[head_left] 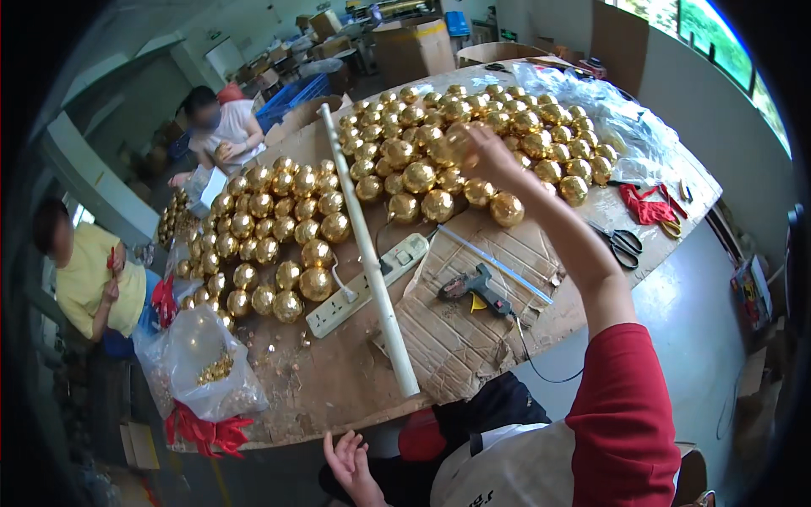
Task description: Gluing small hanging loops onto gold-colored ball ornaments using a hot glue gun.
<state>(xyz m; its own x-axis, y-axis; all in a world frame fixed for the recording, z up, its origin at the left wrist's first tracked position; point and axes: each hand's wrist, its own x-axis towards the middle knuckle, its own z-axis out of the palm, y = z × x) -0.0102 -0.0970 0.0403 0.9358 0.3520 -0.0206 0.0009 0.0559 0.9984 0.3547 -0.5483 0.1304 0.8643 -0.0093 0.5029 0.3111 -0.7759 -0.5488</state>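
My right arm reaches across the table to a large cluster of shiny gold balls (419, 177). The fingers of my right hand (490, 159) are closed round one gold ball (456, 144), slightly blurred, above the others. Low in the picture, my left hand (352, 465) is off the table's near edge, palm up, fingers apart and holding nothing. A black glue gun (475, 287) with a yellow trigger lies on a flattened cardboard sheet (439, 351), beside a clear rod (498, 265). A long pale pole (363, 237) divides the balls into two groups.
Power strips (338, 313) lie by the pole. Black scissors (623, 245) and red cloth (649, 208) are at right, plastic wrapping (608, 106) behind. A bag (198, 338) holds gold bits. Two people, one in a yellow top (101, 283), one in white (226, 131), are at left.
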